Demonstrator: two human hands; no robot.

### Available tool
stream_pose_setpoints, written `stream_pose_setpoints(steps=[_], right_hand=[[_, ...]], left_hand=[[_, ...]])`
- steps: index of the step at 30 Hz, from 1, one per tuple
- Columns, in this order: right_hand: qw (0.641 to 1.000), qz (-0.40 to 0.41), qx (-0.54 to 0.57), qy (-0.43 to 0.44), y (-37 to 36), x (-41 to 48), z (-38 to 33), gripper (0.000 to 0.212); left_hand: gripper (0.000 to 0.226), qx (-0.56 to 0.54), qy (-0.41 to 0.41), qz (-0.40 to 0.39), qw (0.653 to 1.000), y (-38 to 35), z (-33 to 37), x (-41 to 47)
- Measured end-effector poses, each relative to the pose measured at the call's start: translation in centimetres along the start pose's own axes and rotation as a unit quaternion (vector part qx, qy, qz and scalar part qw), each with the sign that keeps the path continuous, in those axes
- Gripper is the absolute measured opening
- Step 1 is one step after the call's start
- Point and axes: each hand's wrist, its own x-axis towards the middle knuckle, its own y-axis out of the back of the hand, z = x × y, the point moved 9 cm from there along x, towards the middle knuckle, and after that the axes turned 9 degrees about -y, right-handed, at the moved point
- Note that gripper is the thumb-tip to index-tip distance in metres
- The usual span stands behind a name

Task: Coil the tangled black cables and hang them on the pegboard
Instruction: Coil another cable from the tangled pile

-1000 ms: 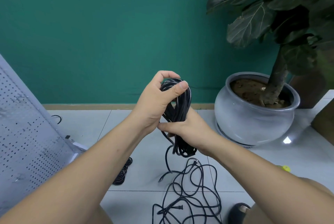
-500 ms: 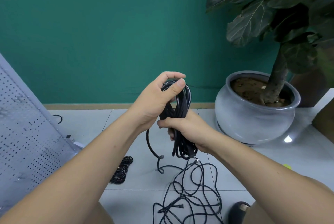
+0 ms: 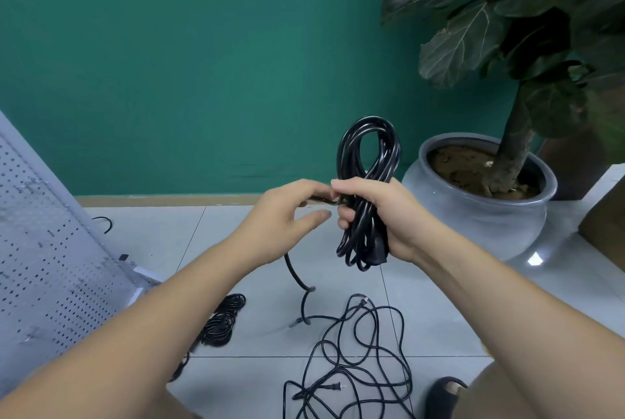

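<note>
as the right hand [image 3: 389,215] grips one coiled cable [image 3: 368,148], the left hand [image 3: 284,215] pinches its tail [image 3: 294,273].

A teal wall [image 3: 203,63] is seen beyond the left hand [image 3: 284,219] and right hand [image 3: 395,215], edged below by a wooden skirting [image 3: 152,201]. Pale grey floor tiles [image 3: 439,317] are laid beneath them. Right of the right hand a leafy plant [image 3: 466,43] is set in a grey pot [image 3: 480,225], with light [image 3: 535,259] reflected beside it.
</note>
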Motion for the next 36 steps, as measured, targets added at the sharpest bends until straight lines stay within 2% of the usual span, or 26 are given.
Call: stream_pose_setpoints(steps=[5,9,12,16,18,20,22,24,27,30,33,36], right_hand=[[1.0,-0.014,0.01,-0.014,-0.5,-0.3,0.1,0.023],[0.991,0.059,-0.1,0.068,-0.2,-0.4,-1.0,0.033],[0.99,0.071,-0.088,0.082,-0.1,-0.5,-1.3,0.032],[0.996,0.037,-0.049,0.064,-0.1,-0.7,-1.7,0.031],[0.998,0.002,-0.021,0.052,-0.6,-0.7,-1.5,0.028],[0.998,-0.028,-0.003,0.048,-1.0,-0.5,-1.2,0.028],[0.998,-0.026,0.021,0.054,-0.9,-0.4,-1.1,0.03],[0.997,0.003,0.036,0.064,-0.4,-0.2,-0.9,0.035],[0.992,0.055,0.084,0.08,0.7,0.3,-0.8,0.035],[0.982,0.147,0.067,0.1,2.8,0.5,-1.4,0.037],[0.965,0.231,0.059,0.106,4.8,0.4,-1.7,0.035],[0.949,0.3,-0.003,0.098,6.3,0.5,-2.1,0.031]], left_hand=[[0.015,0.157,-0.07,0.074,0.982,1.6,-1.2,0.3],[0.004,0.216,-0.1,0.102,0.966,1.7,-1.3,0.6],[0.007,0.24,-0.117,0.097,0.959,0.9,-1.5,0.6],[0.02,0.198,-0.083,0.114,0.97,-0.2,-2.1,0.2],[0.017,0.146,-0.052,0.12,0.981,-0.9,-2.3,0.1],[0.013,0.07,-0.018,0.112,0.991,-2.0,-2.7,0.2],[0.022,-0.04,0.047,0.07,0.996,-4.0,-3.3,0.1],[0.035,-0.14,0.112,0.008,0.984,-6.4,-2.9,-0.4],[0.025,-0.218,0.189,-0.033,0.957,-9.0,-1.9,-1.4],[0.019,-0.298,0.229,-0.048,0.925,-10.8,0.0,-2.9],[0.02,-0.259,0.25,-0.076,0.93,-11.1,1.2,-4.0],[0.02,-0.117,0.211,-0.121,0.963,-9.5,2.1,-3.9]])
